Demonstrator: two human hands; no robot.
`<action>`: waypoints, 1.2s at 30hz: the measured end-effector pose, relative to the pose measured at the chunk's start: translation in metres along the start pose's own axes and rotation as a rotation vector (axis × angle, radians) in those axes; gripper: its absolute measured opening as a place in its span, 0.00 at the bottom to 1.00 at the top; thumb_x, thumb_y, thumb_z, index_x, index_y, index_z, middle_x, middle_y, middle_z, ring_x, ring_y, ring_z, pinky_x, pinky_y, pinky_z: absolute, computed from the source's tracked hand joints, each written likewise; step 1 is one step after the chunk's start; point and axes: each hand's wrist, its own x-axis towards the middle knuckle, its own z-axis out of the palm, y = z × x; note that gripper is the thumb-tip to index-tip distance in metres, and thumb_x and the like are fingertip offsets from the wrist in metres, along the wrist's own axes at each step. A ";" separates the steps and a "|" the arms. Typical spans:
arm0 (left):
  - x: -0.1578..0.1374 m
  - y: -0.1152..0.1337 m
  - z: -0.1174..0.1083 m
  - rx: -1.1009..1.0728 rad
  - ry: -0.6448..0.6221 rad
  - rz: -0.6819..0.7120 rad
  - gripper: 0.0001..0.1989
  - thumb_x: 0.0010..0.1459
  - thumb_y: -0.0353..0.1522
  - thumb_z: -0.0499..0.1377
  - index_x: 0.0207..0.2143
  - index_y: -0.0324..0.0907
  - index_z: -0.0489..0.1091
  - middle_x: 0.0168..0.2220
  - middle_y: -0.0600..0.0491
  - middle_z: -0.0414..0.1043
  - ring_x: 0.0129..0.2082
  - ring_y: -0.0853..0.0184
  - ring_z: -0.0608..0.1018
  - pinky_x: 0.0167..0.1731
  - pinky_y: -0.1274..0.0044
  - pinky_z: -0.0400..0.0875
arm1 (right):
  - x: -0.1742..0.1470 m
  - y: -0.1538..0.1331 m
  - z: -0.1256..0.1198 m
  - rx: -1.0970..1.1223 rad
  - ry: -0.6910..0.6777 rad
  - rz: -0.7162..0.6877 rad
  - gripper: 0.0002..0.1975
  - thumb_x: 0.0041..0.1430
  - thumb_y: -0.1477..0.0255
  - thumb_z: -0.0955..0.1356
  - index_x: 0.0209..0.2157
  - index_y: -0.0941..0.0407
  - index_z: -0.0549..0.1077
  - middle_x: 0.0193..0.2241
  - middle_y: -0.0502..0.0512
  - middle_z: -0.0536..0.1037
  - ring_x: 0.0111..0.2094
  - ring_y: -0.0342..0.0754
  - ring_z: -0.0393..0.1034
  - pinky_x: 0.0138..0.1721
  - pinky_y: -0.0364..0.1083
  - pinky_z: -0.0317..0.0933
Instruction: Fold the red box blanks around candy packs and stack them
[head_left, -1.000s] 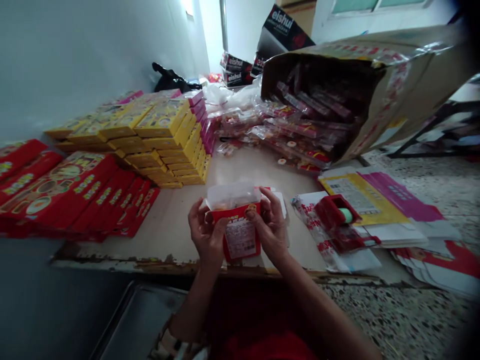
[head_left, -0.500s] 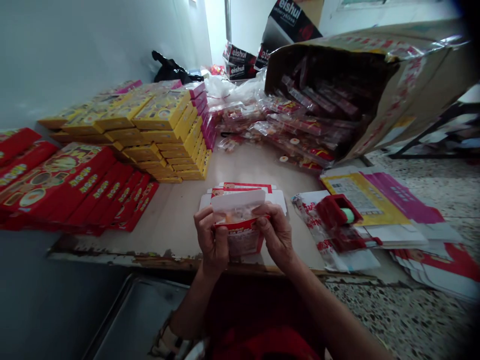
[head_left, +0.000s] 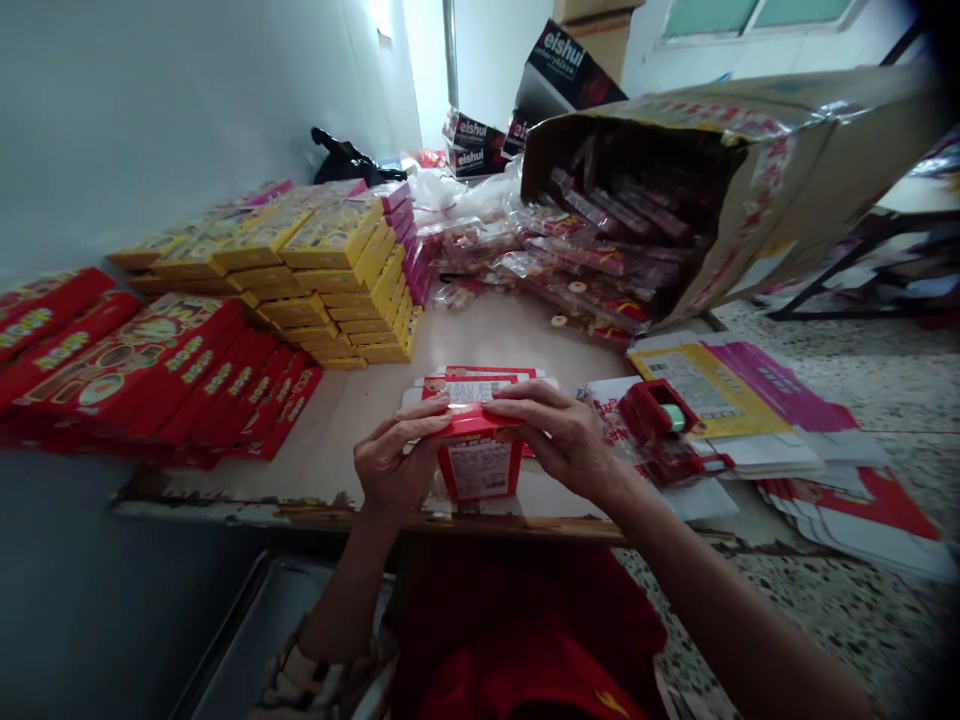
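One red box [head_left: 480,470] I see, top gripped by left hand [head_left: 397,455] and right hand [head_left: 570,435]; carton [head_left: 825,165] holds wrapped packets [head_left: 622,212].

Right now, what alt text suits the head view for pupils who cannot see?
Bare left hand and right hand hold the top of an upright red cardboard box at a worn pale table. Stacked yellow cardboard boxes stand left; a brown cardboard carton lies open, right.
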 end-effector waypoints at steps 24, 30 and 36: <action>0.007 0.000 -0.017 -0.145 -0.337 -0.185 0.13 0.53 0.32 0.74 0.40 0.45 0.76 0.53 0.45 0.80 0.56 0.54 0.80 0.57 0.61 0.75 | -0.007 -0.014 -0.004 -0.030 -0.059 0.017 0.17 0.68 0.76 0.69 0.54 0.46 0.80 0.56 0.53 0.81 0.59 0.52 0.74 0.61 0.57 0.65; -0.001 -0.005 0.024 -0.056 -0.068 -0.205 0.12 0.59 0.35 0.69 0.44 0.44 0.73 0.42 0.53 0.78 0.43 0.65 0.81 0.46 0.74 0.75 | -0.011 -0.028 0.000 -0.128 0.020 0.182 0.17 0.71 0.71 0.66 0.59 0.49 0.75 0.59 0.56 0.79 0.57 0.52 0.75 0.57 0.54 0.67; -0.003 0.041 0.034 -0.054 -0.163 -0.341 0.06 0.62 0.36 0.66 0.40 0.45 0.75 0.37 0.56 0.78 0.34 0.69 0.78 0.36 0.79 0.73 | -0.064 -0.026 -0.143 -0.125 0.283 0.733 0.27 0.65 0.56 0.70 0.62 0.52 0.72 0.53 0.60 0.81 0.49 0.55 0.77 0.49 0.54 0.71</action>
